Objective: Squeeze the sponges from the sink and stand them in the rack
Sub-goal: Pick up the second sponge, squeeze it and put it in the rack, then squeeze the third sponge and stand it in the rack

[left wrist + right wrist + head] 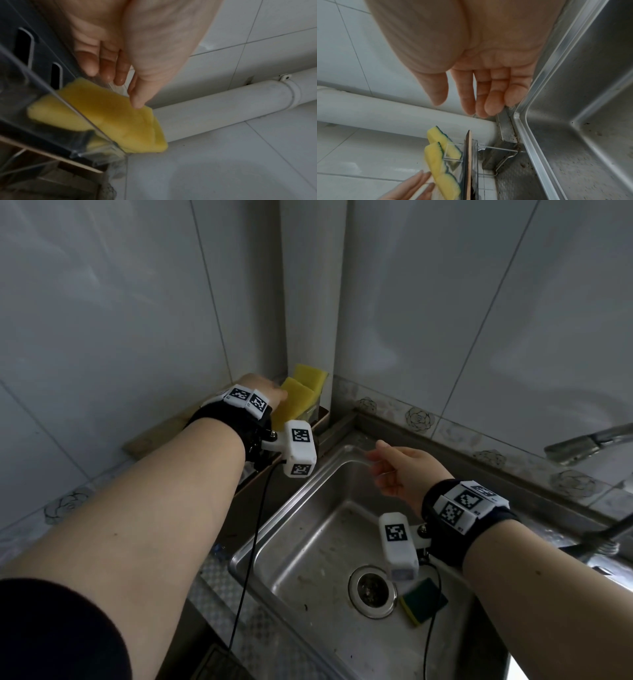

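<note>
1. At the far left, our left hand (255, 386) reaches to the clear plastic rack (453, 155) in the corner by the white pipe (223, 101). Its fingers are nearly straight; the thumb tip touches the top corner of the near yellow sponge (111, 115), and we cannot tell whether the other fingers press its far face or have just let go. We judge it is steadying the sponge so that it stands on edge to drain.

2. In the rack, two yellow sponges with green scouring backs stand upright, one behind the other: the near one at our fingers and the far sponge (310, 376) beside the pipe. A thin board (468, 162) stands on edge just beside the rack, between it and the sink.

3. Right of that lies the steel sink (308, 525), its drain (371, 590) near the front.

4. Our right hand (404, 470) hovers above the sink's back corner, fingers loosely extended, palm bare, holding nothing. We judge it waits there so any drips fall into the basin.

5. Furthest right, one green-and-yellow sponge (423, 601) lies flat on the sink floor, just beside the drain, green side up. It is not yet squeezed or racked, so the task seems about two-thirds done.
</note>
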